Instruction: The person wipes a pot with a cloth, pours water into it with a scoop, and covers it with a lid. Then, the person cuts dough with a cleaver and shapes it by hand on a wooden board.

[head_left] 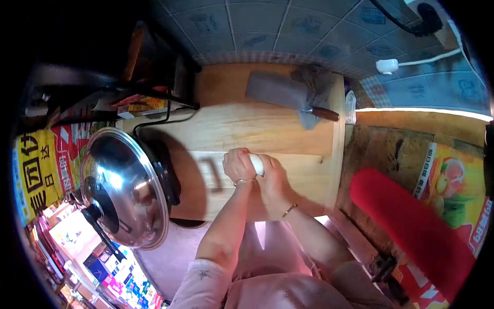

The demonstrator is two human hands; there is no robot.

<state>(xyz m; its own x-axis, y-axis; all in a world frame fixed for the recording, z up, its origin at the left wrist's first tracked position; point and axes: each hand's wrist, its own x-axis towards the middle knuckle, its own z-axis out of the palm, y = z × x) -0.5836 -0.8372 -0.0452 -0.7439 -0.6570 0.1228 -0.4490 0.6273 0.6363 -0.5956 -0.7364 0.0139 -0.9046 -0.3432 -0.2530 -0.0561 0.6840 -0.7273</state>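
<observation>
Over the wooden board (278, 136), my two hands close together around a smooth white lump (257, 165), whose exact kind I cannot make out. My left hand (237, 164) has its fingers curled over the lump's left side. From the right, my right hand (274, 178) wraps the other side, its palm partly hiding the lump. A cleaver (275, 90) with a brown handle lies on the far part of the board, away from both hands. Beside and partly under it is a crumpled grey cloth (309, 119).
At the left stands a large pan with a shiny domed lid (126, 180), its black handle toward me. A long red padded object (406, 226) juts in at the right. Tiled wall (306, 23) bounds the back; a white plug (387, 66) hangs at upper right.
</observation>
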